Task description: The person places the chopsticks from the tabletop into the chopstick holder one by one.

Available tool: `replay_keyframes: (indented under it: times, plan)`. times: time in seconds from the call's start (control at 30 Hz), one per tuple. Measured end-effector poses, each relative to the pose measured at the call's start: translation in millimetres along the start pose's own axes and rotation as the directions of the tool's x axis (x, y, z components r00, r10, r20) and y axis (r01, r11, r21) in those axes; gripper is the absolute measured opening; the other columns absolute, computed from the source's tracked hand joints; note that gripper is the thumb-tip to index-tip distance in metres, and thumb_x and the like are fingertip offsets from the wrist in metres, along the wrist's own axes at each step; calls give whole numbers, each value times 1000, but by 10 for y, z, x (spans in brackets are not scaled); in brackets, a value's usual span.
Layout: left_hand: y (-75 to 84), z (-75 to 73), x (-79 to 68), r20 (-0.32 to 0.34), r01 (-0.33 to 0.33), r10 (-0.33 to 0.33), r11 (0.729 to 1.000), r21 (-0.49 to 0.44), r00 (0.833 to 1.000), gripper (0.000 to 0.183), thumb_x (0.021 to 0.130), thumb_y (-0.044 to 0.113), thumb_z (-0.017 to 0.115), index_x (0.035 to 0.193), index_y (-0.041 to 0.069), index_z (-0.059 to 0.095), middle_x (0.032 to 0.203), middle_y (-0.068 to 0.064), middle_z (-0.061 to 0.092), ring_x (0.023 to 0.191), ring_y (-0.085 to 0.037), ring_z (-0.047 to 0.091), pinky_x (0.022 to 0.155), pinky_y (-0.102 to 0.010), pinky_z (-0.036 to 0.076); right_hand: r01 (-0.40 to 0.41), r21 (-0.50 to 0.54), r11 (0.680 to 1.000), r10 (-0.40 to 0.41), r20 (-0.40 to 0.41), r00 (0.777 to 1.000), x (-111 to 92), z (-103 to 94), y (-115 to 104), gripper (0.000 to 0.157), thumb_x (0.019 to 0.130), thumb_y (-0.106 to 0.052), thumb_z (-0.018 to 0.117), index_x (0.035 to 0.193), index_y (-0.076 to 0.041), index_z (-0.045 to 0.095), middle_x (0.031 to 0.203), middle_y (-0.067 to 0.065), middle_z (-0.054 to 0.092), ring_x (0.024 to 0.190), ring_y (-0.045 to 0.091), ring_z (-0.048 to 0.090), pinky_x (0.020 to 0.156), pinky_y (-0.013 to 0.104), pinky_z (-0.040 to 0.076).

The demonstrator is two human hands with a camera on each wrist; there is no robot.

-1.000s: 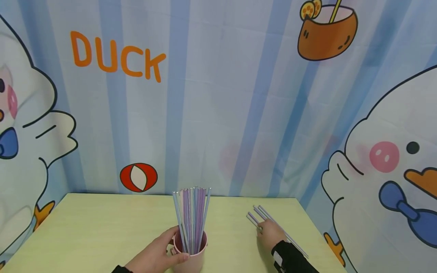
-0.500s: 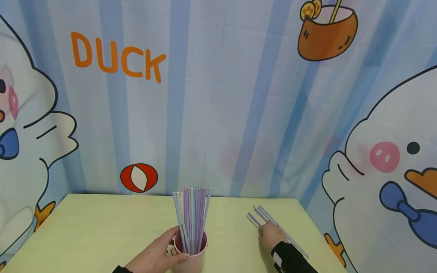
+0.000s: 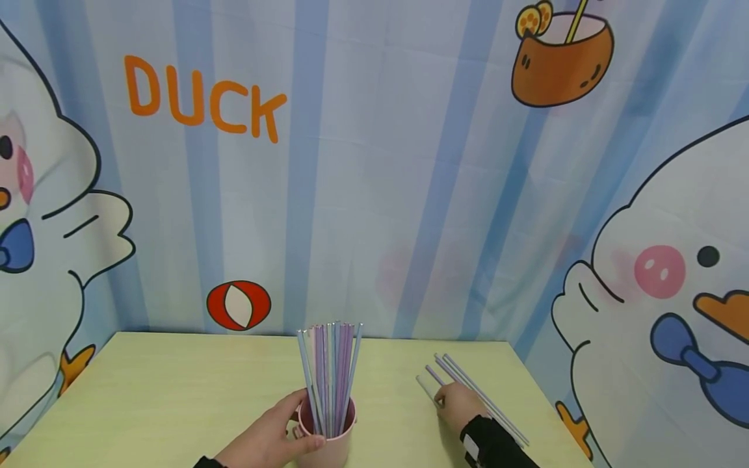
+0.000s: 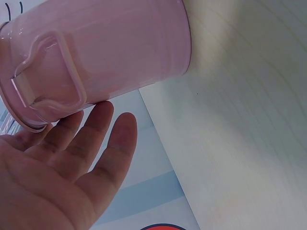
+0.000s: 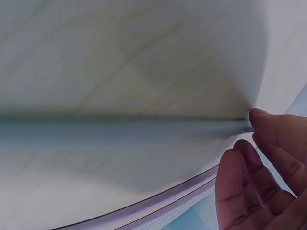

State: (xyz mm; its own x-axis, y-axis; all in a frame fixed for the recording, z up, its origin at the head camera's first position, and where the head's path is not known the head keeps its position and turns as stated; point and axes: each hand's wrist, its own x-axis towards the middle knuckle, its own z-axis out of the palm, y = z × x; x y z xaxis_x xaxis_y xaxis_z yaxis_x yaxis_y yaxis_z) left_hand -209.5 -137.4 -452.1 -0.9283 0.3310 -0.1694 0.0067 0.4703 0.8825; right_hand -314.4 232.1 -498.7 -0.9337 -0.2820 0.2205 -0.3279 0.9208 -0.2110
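A pink cup (image 3: 325,453) with a wire-like side handle stands on the table, filled with a bundle of pale blue, pink and purple drinking straws (image 3: 331,377). My left hand (image 3: 269,430) holds the cup near its rim, the thumb in front and fingers along its side. In the left wrist view, those fingers lie against the pink wall (image 4: 124,43) below the handle. To the right, my right hand (image 3: 461,406) pinches a pale straw (image 5: 120,132) between thumb and forefinger; the other fingers are loosely bent. Several more straws (image 3: 469,379) lie slanted on the table beside that hand.
The pale yellow table (image 3: 199,390) ends at a blue striped curtain (image 3: 374,195) printed with ducks, a coconut drink and lettering. The loose straws point from the back of the table toward the right front.
My right hand has shifted slightly left and toward me, drawing one straw away from the loose ones. The left hand and the cup have stayed put.
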Motion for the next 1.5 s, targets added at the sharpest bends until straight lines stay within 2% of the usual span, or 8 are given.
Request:
replay_keyframes:
  times: [0.37,0.6,0.73,0.87,1.03,1.13,1.33,1.5]
  plan:
    - [-6,10,-17,3,-25,25,1000,1,1000,92,77,55,71,148,14,28,141,-15,42,115,-31,46,93,-69,40,-14,18,1000,14,40,999,-1,67,-149,12,75,-4,73,82,-13,70,69,-4,60,61,10,50,57,32,46]
    - [-1,9,-13,-1,-13,13,1000,-4,1000,93,76,55,71,148,14,27,142,-16,42,116,-33,45,92,-70,39,-7,106,994,-6,125,992,-12,-5,-302,16,75,1,71,88,-10,69,71,-1,60,62,13,51,58,35,47]
    - [1,10,-11,0,-14,14,1000,-5,1000,93,76,55,71,148,14,27,142,-16,41,116,-34,45,92,-70,38,30,147,989,-52,146,988,3,-22,-359,20,75,2,69,92,-7,68,73,1,60,64,14,51,59,36,47]
    - [1,11,-20,4,-31,31,999,-7,1000,92,77,54,71,148,14,28,143,-16,41,117,-33,44,93,-70,38,92,194,977,-119,135,984,25,-66,-422,21,79,0,67,99,-7,66,76,1,59,65,13,50,58,34,45]
    - [-10,1,-33,13,-48,48,999,-21,999,89,79,52,71,147,14,28,141,-15,42,116,-31,44,94,-68,39,73,249,966,-105,119,987,48,-227,-603,26,81,-2,66,106,-7,65,77,0,60,62,12,49,56,34,45]
    - [-16,-5,-33,18,-54,55,998,-31,998,87,79,50,71,147,14,29,141,-15,43,116,-30,44,95,-67,40,89,269,959,-116,84,990,54,-324,-695,25,82,-4,66,107,-6,65,77,-1,60,62,10,49,64,36,48]
    - [-24,-5,-27,16,-62,62,998,-27,998,87,79,50,71,147,15,29,141,-14,42,117,-30,44,95,-67,39,58,371,927,-93,76,993,102,-429,-799,26,87,-8,63,113,-9,63,83,-1,60,71,11,53,66,35,49]
    - [-23,-4,-21,18,-62,63,998,-29,998,87,79,50,71,147,14,29,141,-14,42,116,-30,44,94,-67,40,44,499,865,-68,31,997,166,-512,-866,27,89,-9,62,116,-8,61,88,3,59,77,14,56,65,34,50]
